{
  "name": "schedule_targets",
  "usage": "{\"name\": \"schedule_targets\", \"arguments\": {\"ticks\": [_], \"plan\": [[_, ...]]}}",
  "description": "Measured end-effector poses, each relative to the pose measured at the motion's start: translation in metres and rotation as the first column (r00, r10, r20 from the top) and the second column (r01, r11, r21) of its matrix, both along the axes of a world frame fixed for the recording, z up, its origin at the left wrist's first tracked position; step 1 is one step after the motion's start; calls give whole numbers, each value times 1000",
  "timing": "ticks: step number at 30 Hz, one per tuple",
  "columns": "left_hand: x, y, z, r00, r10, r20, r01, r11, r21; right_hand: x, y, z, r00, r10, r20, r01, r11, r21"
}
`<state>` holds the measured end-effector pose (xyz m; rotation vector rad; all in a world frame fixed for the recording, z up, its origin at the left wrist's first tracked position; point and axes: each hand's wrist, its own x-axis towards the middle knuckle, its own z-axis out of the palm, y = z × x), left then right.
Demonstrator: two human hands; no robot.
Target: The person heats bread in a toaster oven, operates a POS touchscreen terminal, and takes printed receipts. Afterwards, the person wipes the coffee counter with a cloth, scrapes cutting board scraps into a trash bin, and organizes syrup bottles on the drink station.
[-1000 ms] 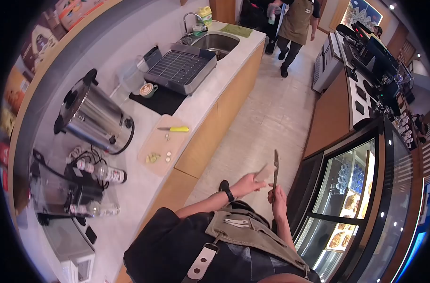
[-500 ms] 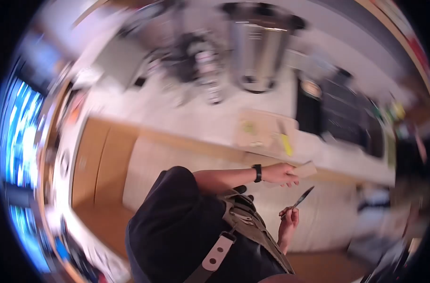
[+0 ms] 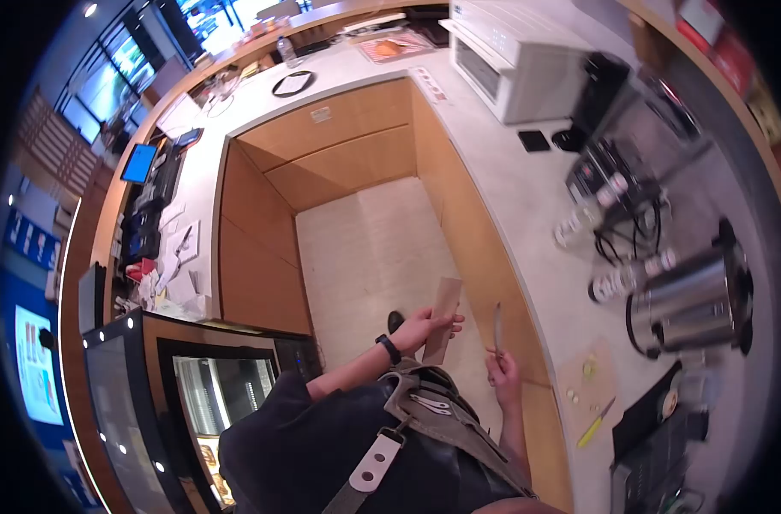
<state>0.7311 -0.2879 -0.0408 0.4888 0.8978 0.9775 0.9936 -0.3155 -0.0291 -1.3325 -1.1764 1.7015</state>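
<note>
My left hand [image 3: 431, 328], with a black watch on the wrist, grips a flat brown rectangular piece [image 3: 444, 301] that looks like card or a paper sleeve. Beside it, my right hand [image 3: 503, 374] is closed around the handle of a knife [image 3: 498, 324], its narrow blade pointing up and away from me. Both hands are in front of my apron [image 3: 433, 407], over the floor between the counters. The knife and the brown piece are apart.
On the right counter lie a cutting board [image 3: 603, 370] with green pieces and a yellow-handled knife [image 3: 596, 422]. Beyond stand a steel urn [image 3: 694, 308], bottles [image 3: 617, 283] and a white oven [image 3: 527, 64]. A glass display case [image 3: 223, 394] stands at left.
My view has swung left, so the urn and cutting board now appear further right and the far counters show. Both hands still hold the knife and the brown piece, which is now more upright.
</note>
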Motion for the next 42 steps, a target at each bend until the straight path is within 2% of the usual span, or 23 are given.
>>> {"name": "schedule_targets", "arguments": {"ticks": [1,6,10,13,14,18,21,25,29,30,33,35,37,39,41,42], "plan": [[-20,9,1,992,108,63,-108,994,-1,-30,24,-2,998,54,23,-55,998,25],[-122,81,31,932,297,206,-318,945,80,-170,121,-2,978,206,45,-209,975,73],[-214,134,55,920,335,204,-375,906,198,-263,177,-1,950,305,72,-310,947,80],[-268,154,74,896,417,154,-442,870,220,-318,215,9,926,371,66,-376,922,93],[-285,161,75,881,457,123,-473,837,276,-333,227,13,910,408,73,-414,905,99],[-364,184,76,814,581,19,-557,771,308,-390,269,18,870,493,26,-493,864,106],[-410,209,82,728,685,42,-664,687,295,-429,310,15,823,566,38,-567,822,45],[-449,254,69,766,642,38,-638,750,175,-496,382,3,809,586,-48,-582,810,70],[-484,308,33,782,611,-125,-604,792,90,-569,469,-2,759,648,-62,-647,762,45],[-495,322,41,769,630,-113,-623,777,88,-589,490,8,739,672,-52,-669,741,61],[-547,359,40,706,686,-174,-676,726,121,-644,543,17,702,712,22,-710,698,89],[-591,375,40,621,728,-290,-707,680,195,-680,570,33,697,713,79,-717,690,95],[-645,383,43,546,735,-402,-703,663,258,-713,599,33,664,746,48,-747,658,93],[-689,395,74,378,820,-429,-799,523,297,-750,622,35,629,774,67,-775,619,128],[-747,400,68,261,851,-456,-816,447,367,-784,639,38,591,794,145,-804,566,182],[-786,404,45,255,898,-358,-794,406,452,-804,645,38,593,788,165,-798,545,258]]}}
